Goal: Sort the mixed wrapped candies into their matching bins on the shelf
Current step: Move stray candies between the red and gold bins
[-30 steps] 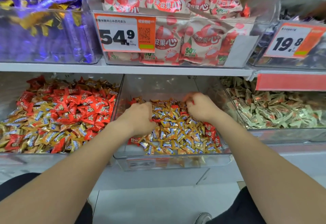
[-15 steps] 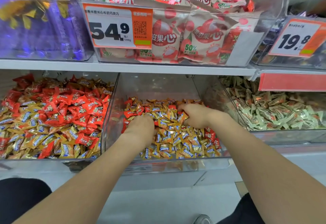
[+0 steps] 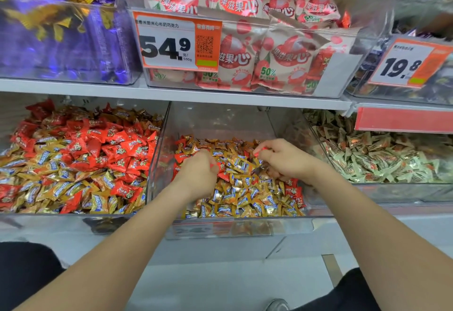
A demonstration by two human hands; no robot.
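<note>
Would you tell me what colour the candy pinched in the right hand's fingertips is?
Red; the head view shows the right hand pinching the candy.

White shelf, clear bin of purple candies, bin of strawberry packets beside it

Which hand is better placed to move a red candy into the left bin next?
Probably left. The left hand grips a red wrapper close to the wall of the left bin. The right hand also pinches a red candy but is farther from that bin.
</note>
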